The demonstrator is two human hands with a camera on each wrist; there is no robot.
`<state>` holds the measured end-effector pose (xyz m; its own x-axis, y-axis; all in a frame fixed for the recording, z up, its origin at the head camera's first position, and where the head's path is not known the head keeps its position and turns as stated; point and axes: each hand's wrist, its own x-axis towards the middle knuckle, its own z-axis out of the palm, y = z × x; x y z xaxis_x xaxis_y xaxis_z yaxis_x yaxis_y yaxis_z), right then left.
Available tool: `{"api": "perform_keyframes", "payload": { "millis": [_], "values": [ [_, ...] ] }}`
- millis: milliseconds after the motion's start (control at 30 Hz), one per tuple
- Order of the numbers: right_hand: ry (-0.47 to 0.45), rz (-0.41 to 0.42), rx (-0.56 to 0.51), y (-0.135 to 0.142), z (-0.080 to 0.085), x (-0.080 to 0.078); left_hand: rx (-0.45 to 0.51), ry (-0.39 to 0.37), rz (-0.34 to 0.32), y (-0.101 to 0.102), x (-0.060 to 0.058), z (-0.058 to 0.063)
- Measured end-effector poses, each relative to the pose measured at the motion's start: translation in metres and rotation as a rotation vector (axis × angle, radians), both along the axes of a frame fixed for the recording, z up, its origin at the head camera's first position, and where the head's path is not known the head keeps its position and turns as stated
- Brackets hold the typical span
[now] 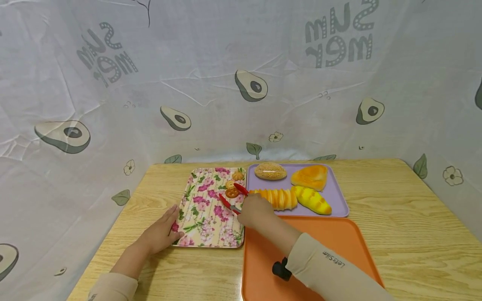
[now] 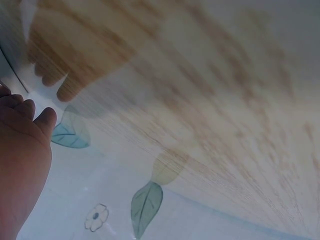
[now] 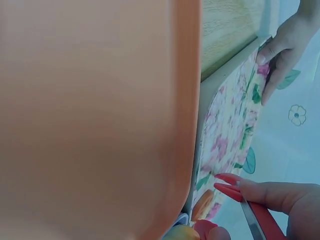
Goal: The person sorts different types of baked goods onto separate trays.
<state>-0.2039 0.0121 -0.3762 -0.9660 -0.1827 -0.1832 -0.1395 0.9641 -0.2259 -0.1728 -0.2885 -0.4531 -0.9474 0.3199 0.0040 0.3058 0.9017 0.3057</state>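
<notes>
My right hand (image 1: 257, 211) holds red-tipped tongs (image 3: 257, 217) over the right side of a floral tray (image 1: 205, 209). The tongs' jaws stand apart, with a brown pretzel-shaped cookie (image 1: 232, 192) lying between them on the tray. Just behind it are a round pale cookie (image 1: 230, 184) and a golden, ridged cookie (image 1: 237, 175). My left hand (image 1: 160, 232) rests along the tray's left edge, fingers extended and thumb at the near corner. Only part of that hand and its reflection show in the left wrist view.
Right of the floral tray, a purple tray (image 1: 340, 205) bears a seeded bun (image 1: 270, 171), a golden pastry (image 1: 310, 177), a sliced loaf (image 1: 280, 199) and a yellow bread (image 1: 311, 200). An orange tray (image 1: 312, 242) lies nearer, beneath the right forearm. A printed curtain (image 1: 211, 83) surrounds the wooden table.
</notes>
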Motion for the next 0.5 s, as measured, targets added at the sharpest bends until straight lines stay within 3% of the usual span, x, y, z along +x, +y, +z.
{"api": "perform_keyframes", "payload": {
  "millis": [500],
  "values": [
    [0.000, -0.015, -0.015, -0.0018, -0.0009, -0.0017, 0.001, -0.011, 0.008, -0.0003, -0.0011, -0.0015]
  ]
}}
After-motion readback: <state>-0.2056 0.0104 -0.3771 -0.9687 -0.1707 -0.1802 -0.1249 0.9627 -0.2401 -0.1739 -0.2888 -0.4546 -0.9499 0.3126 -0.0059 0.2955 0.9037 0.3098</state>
